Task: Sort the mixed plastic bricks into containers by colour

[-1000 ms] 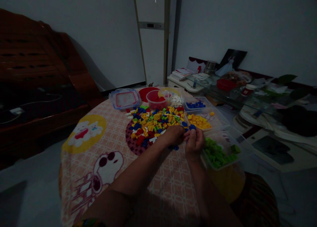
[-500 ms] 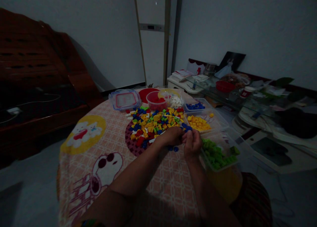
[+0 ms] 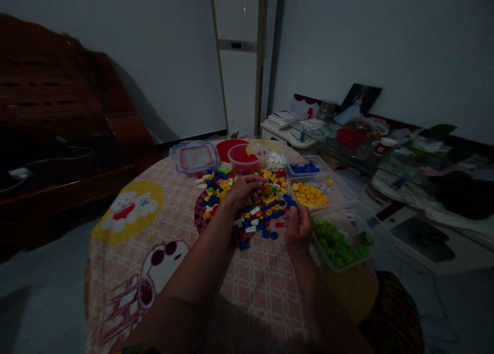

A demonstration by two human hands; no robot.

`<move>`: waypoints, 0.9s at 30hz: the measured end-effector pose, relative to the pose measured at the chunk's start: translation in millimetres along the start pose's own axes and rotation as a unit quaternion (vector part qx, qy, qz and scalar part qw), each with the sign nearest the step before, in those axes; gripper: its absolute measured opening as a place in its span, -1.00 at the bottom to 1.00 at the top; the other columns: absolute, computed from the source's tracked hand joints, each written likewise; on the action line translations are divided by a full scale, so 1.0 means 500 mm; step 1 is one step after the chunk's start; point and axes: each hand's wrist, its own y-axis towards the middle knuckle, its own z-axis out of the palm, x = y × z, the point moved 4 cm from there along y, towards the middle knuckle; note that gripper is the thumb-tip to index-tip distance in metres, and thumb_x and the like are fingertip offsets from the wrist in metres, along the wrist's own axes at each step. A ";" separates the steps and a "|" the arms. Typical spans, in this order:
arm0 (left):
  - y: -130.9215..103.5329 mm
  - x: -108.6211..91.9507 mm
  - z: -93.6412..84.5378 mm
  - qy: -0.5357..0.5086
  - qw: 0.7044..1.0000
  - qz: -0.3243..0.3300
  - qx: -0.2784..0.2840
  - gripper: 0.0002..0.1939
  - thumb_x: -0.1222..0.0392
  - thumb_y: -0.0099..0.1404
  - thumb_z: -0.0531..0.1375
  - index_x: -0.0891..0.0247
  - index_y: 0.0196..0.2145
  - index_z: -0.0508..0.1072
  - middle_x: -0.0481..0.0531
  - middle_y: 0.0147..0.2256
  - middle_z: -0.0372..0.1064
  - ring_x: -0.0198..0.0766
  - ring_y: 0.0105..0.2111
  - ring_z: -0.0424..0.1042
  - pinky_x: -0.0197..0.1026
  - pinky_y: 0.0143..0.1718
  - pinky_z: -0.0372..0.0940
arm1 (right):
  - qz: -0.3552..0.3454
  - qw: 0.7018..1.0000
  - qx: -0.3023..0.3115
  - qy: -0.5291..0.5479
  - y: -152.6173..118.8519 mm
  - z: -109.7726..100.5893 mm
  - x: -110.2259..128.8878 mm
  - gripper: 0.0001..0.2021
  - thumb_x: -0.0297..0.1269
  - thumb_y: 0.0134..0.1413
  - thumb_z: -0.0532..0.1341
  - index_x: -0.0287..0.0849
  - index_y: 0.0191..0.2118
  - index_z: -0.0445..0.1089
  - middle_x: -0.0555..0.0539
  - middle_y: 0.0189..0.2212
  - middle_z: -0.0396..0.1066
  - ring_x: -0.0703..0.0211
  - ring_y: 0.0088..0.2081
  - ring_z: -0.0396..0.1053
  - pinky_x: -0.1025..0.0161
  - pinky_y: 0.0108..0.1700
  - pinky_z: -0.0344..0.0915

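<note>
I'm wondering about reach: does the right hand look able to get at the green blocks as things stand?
Probably yes: the right hand is beside their clear box, and no lid covers the green blocks. Blue pieces in its fingers might hamper it.

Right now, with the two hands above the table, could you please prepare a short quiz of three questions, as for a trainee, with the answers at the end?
1. Which colour are the bricks in the clear container nearest the person?
a) yellow
b) green
c) blue

2. True or false: the left hand is over the mixed pile of bricks.

3. Fill in: the small pieces at the fingertips of the right hand are ____.

Key: 1 b; 2 true; 3 blue.
</note>
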 end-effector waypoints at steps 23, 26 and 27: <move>0.037 -0.039 -0.031 0.010 0.989 0.144 -0.027 -0.51 0.15 0.07 0.38 0.33 -0.03 0.54 0.18 -0.11 0.57 -0.14 -0.16 0.54 -0.14 -0.10 0.43 | 0.038 0.998 -0.053 0.001 0.008 -0.013 0.010 -0.63 0.10 0.26 0.04 -0.12 -0.29 0.32 0.06 -0.55 0.39 0.27 -0.60 0.29 0.28 -0.47 0.26; 0.022 -0.018 0.045 0.164 0.976 0.134 0.060 -0.71 0.15 0.13 0.31 0.35 -0.20 0.61 0.07 -0.38 0.57 -0.21 -0.38 0.50 -0.22 -0.29 0.39 | 0.030 0.996 -0.087 0.004 0.012 -0.022 0.024 -0.60 0.11 0.29 -0.02 -0.12 -0.29 0.29 0.06 -0.55 0.39 0.29 -0.63 0.27 0.30 -0.50 0.24; 0.015 -0.010 0.072 0.230 0.959 0.142 0.082 -0.77 0.18 0.15 0.28 0.33 -0.25 0.62 0.05 -0.41 0.55 -0.23 -0.40 0.48 -0.24 -0.31 0.36 | 0.026 0.996 -0.089 0.005 0.013 -0.024 0.030 -0.60 0.11 0.30 -0.03 -0.11 -0.28 0.28 0.05 -0.54 0.40 0.29 -0.63 0.27 0.30 -0.51 0.24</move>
